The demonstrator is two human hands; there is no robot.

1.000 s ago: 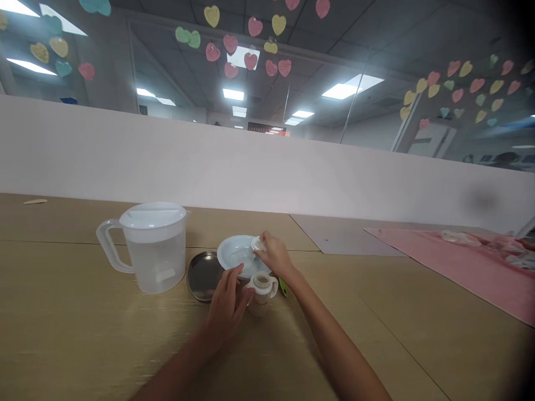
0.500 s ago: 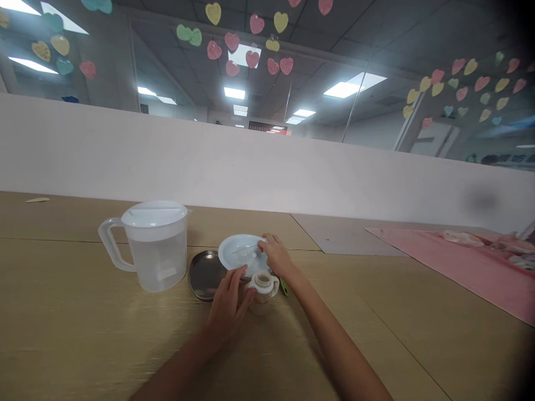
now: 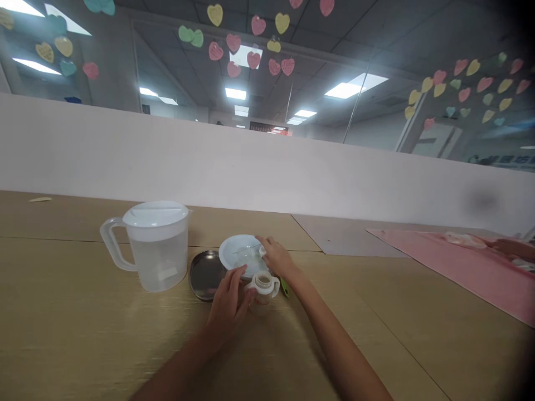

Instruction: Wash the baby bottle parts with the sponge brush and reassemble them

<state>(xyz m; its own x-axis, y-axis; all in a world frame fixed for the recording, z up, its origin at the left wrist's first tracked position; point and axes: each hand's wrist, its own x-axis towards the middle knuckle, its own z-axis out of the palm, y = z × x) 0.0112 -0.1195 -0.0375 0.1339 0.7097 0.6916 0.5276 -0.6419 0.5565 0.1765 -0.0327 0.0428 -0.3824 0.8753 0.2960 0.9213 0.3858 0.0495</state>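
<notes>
A small two-handled bottle point(image 3: 262, 298) stands upright on the table, its white neck uncapped and its mouth facing up. My left hand point(image 3: 228, 298) is at the bottle's left side, thumb and fingers around its left handle. Just behind it is a white bowl point(image 3: 227, 252), where a clear, see-through piece shows, its exact kind unclear. Over the bowl's right rim, my right hand point(image 3: 278, 259) pinches a small white part point(image 3: 262, 251), mostly covered by the fingers. A green-handled utensil point(image 3: 285, 287) peeks out beneath my right wrist; its other end is hidden.
Left of the bowl lies a dark, shallow metal dish point(image 3: 205, 275). Farther left stands a lidded plastic pitcher point(image 3: 159, 259) of clear liquid. A pink cloth point(image 3: 460, 273) covers the table's right side. A low white wall point(image 3: 234, 167) with glass above runs behind.
My right hand has shifted slightly left over the bowl, and the small white part now shows at its fingertips. My left hand and the bottle have stayed in place.
</notes>
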